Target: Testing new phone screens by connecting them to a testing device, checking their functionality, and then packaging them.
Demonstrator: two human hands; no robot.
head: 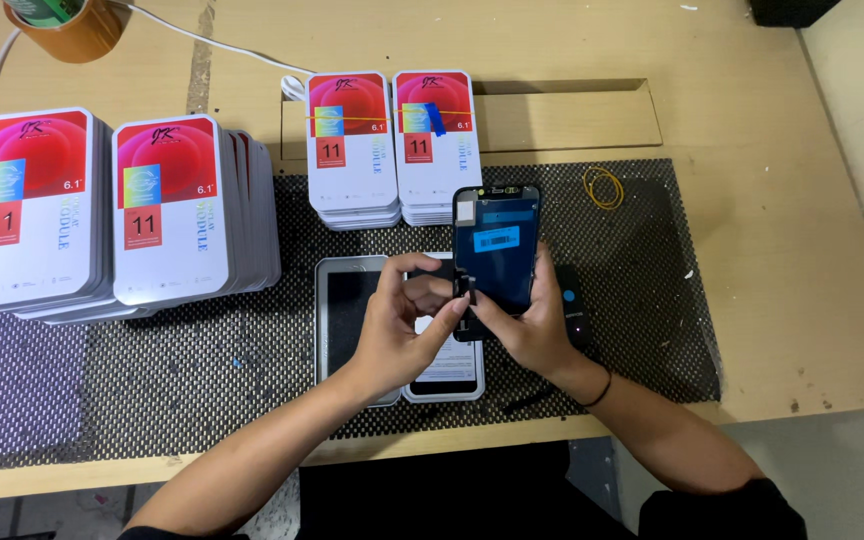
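Right now your right hand (532, 330) cradles a black phone screen panel (495, 250) from behind and below, fingers wrapped round its lower edge so it stands tilted up over the mat. Your left hand (407, 320) comes in from the other side, with thumb and forefinger pinched on the small flex tab at the panel's bottom left corner; the two hands touch there. A dark band sits on your right wrist.

Directly beneath your hands lie two open white trays (352, 300) side by side, one with a dark inset, the other showing a pale screen. Just right of your right hand a small black device (570, 305) with a blue dot rests on the black mesh mat (202, 350).

Behind the panel stand two short stacks of white and red boxes (392, 140). Well to your left, two taller stacks of the same boxes (102, 210) lean on the mat. A yellow rubber band (602, 186) lies near the mat's far right corner, and a roll of brown tape (67, 25) sits at the wooden table's (782, 280) far left.
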